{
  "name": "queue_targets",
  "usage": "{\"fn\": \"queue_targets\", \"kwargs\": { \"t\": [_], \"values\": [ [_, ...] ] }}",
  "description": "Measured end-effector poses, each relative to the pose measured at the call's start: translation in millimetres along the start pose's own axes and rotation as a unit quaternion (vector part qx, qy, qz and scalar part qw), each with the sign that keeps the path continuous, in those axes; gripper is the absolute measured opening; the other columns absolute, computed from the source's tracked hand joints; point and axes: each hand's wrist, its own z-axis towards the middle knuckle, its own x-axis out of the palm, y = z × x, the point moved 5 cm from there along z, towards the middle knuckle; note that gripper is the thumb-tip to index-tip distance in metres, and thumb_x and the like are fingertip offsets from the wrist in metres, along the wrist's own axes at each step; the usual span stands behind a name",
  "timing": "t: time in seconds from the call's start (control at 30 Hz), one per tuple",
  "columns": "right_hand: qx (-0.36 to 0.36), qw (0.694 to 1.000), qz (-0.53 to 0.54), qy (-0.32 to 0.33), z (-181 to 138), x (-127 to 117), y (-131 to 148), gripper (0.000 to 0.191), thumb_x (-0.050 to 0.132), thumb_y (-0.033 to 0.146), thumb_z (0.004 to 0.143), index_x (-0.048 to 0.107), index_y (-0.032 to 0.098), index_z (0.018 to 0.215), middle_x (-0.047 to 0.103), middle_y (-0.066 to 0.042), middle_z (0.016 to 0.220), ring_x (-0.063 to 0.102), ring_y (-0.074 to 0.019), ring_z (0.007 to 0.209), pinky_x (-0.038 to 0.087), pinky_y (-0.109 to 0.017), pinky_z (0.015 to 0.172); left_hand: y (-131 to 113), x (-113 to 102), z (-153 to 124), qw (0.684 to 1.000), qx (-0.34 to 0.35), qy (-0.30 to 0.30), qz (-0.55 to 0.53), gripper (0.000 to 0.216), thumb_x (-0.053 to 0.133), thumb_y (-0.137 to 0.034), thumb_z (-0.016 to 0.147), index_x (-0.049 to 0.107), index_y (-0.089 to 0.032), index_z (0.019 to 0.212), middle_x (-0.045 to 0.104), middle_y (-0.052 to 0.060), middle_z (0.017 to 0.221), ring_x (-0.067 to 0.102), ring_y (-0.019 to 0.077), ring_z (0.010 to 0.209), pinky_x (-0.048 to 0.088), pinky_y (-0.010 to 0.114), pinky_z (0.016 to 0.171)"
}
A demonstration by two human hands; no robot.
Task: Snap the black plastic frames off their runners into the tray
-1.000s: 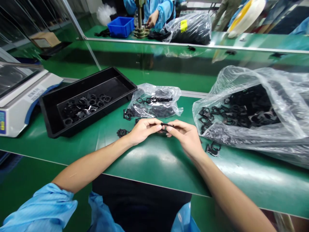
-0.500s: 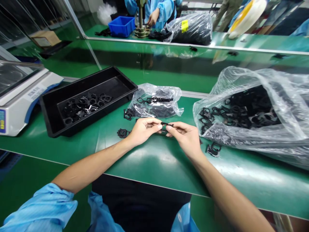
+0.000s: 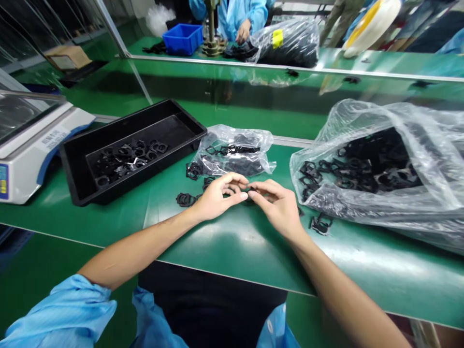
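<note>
Over the table in front of me, my left hand point(image 3: 216, 197) and my right hand point(image 3: 278, 203) meet at the fingertips. A small black plastic part point(image 3: 249, 190) is pinched between the thumbs and fingers of both hands, mostly hidden by them. Loose black plastic frames point(image 3: 186, 199) with round openings lie beside my left hand, and more are partly covered by it. Another black frame point(image 3: 321, 224) rests on the table to the right of my right wrist. Just beyond my hands is a small clear bag point(image 3: 235, 166) of similar black parts.
A black tray point(image 3: 141, 186) with a heap of black parts stands at the left, next to a white scale point(image 3: 47, 140). At the right a large open plastic bag point(image 3: 366, 198) holds many black frames. Across the divider point(image 3: 261, 63), a co-worker's hand point(image 3: 243, 31) is near a blue bin point(image 3: 183, 38).
My left fingers have risen and curled more, and the black part has turned so that less of it shows. The co-worker's hand has moved right and down.
</note>
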Motion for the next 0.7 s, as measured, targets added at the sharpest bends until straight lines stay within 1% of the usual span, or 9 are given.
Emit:
{"fn": "queue_targets", "kwargs": {
  "t": [0.07,0.13,0.2,0.27,0.37,0.47,0.53,0.63,0.7],
  "values": [
    [0.004,1.000,-0.003,0.011,-0.3,1.3,-0.7,0.027,0.078,0.045,0.079,0.075,0.020,0.090,0.068,-0.004,0.080,0.063,-0.0169,0.072,0.054,-0.031,0.068,0.9,0.7,0.6,1.000,-0.002,0.010,-0.007,0.028,0.077,-0.027,0.078,0.068,-0.017,0.102,0.067,0.002,0.086,0.063,0.0102,0.077,0.051,0.022,0.073],
    [0.024,0.999,0.032,0.015,-0.4,2.2,-1.8,0.033,0.078,0.048,0.078,0.072,0.019,0.093,0.068,-0.003,0.077,0.063,-0.0156,0.068,0.055,-0.030,0.067,1.8,0.2,1.6,1.000,-0.010,0.011,-0.017,0.028,0.076,-0.027,0.079,0.068,-0.016,0.104,0.065,0.001,0.081,0.062,0.0098,0.074,0.051,0.022,0.072],
    [0.036,0.998,0.058,0.018,-0.5,3.2,-1.5,0.040,0.080,0.052,0.075,0.070,0.019,0.096,0.069,-0.003,0.077,0.064,-0.0154,0.067,0.056,-0.030,0.067,2.1,-1.8,2.8,0.999,-0.018,-0.004,-0.034,0.028,0.077,-0.027,0.078,0.068,-0.016,0.102,0.064,0.000,0.080,0.062,0.0095,0.073,0.053,0.022,0.072],
    [0.029,0.998,0.048,0.027,-0.8,4.6,0.2,0.044,0.082,0.054,0.072,0.071,0.019,0.095,0.070,-0.004,0.082,0.066,-0.0169,0.072,0.057,-0.030,0.069,2.4,-5.0,3.6,0.998,-0.028,-0.031,-0.055,0.027,0.079,-0.027,0.076,0.065,-0.016,0.095,0.064,-0.001,0.081,0.063,0.0093,0.072,0.055,0.023,0.072],
    [0.004,1.000,0.006,0.030,-1.3,5.7,1.1,0.037,0.079,0.054,0.075,0.074,0.019,0.088,0.072,-0.006,0.087,0.068,-0.0194,0.078,0.058,-0.032,0.072,3.5,-7.0,3.9,0.994,-0.046,-0.055,-0.078,0.032,0.083,-0.029,0.072,0.060,-0.016,0.090,0.065,-0.001,0.084,0.066,0.0092,0.072,0.058,0.023,0.072],
    [0.003,1.000,0.007,0.006,-0.5,3.3,-1.1,0.035,0.077,0.053,0.077,0.075,0.019,0.083,0.072,-0.005,0.086,0.067,-0.0198,0.080,0.056,-0.032,0.072,3.4,-5.8,3.7,0.993,-0.049,-0.051,-0.090,0.036,0.085,-0.034,0.071,0.057,-0.016,0.085,0.064,-0.002,0.079,0.067,0.0100,0.071,0.059,0.024,0.073],
    [0.025,0.999,0.036,0.002,0.6,2.7,-2.2,0.038,0.079,0.055,0.074,0.075,0.019,0.082,0.071,-0.005,0.082,0.066,-0.0184,0.075,0.055,-0.031,0.069,2.4,-5.6,3.6,0.993,-0.041,-0.051,-0.097,0.038,0.086,-0.038,0.071,0.058,-0.016,0.083,0.064,-0.003,0.074,0.067,0.0102,0.069,0.059,0.024,0.072],
    [0.073,0.993,0.089,0.033,1.3,5.7,-1.1,0.044,0.083,0.060,0.067,0.073,0.018,0.079,0.068,-0.002,0.071,0.063,-0.0159,0.065,0.055,-0.030,0.065,2.2,-6.2,3.6,0.992,-0.039,-0.055,-0.110,0.040,0.088,-0.039,0.068,0.061,-0.015,0.087,0.067,-0.002,0.074,0.068,0.0107,0.068,0.059,0.024,0.071],
    [0.095,0.988,0.113,0.051,1.1,7.8,1.0,0.046,0.084,0.061,0.064,0.073,0.018,0.077,0.067,-0.001,0.067,0.062,-0.0151,0.062,0.055,-0.030,0.064,3.2,-6.5,3.7,0.990,-0.047,-0.055,-0.124,0.042,0.089,-0.039,0.067,0.064,-0.014,0.090,0.070,0.000,0.076,0.068,0.0116,0.070,0.060,0.026,0.073]
  ]
}}
